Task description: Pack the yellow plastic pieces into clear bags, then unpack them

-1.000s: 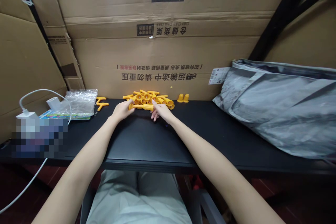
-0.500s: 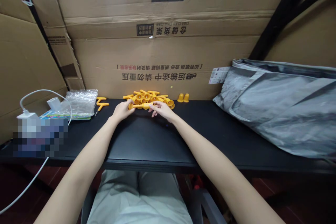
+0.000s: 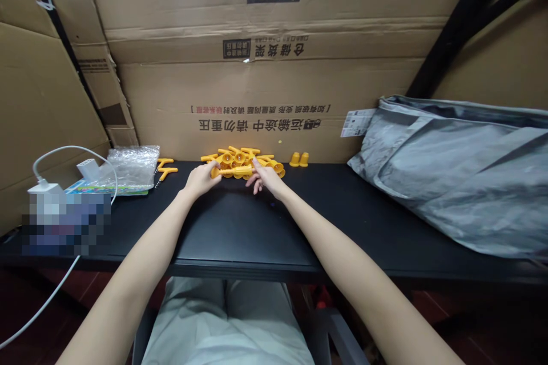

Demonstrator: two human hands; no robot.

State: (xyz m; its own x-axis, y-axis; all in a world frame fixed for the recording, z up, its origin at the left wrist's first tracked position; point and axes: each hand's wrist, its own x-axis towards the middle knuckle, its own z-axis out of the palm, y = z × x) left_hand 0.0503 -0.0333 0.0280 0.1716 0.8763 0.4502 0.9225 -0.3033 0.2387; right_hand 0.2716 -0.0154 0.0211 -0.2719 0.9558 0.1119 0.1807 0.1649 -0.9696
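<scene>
A yellow plastic corkscrew (image 3: 238,171) with a sleeve over its screw lies level between my hands, just in front of a pile. My left hand (image 3: 201,179) is closed on its handle end, thumb and finger pinching it. At the other end, my right hand (image 3: 267,178) has its thumb and fingers around the wide end of the sleeve, the lower fingers hanging loosely below. Behind them is the pile of yellow corkscrews (image 3: 226,158), with T-shaped handles and open sleeve ends showing. My fingers hide part of the held piece.
Two yellow sleeves (image 3: 304,159) stand right of the pile. On the left lie two T-handled corkscrews (image 3: 167,170), clear plastic wrap (image 3: 132,164) and a white charger (image 3: 46,197) with cable. A grey bag (image 3: 454,177) fills the right side. Cardboard (image 3: 265,85) walls the back.
My right hand has shifted slightly right along the corkscrew, its thumb now raised at the sleeve's end and more of the sleeve showing. The left hand stays nearly still.
</scene>
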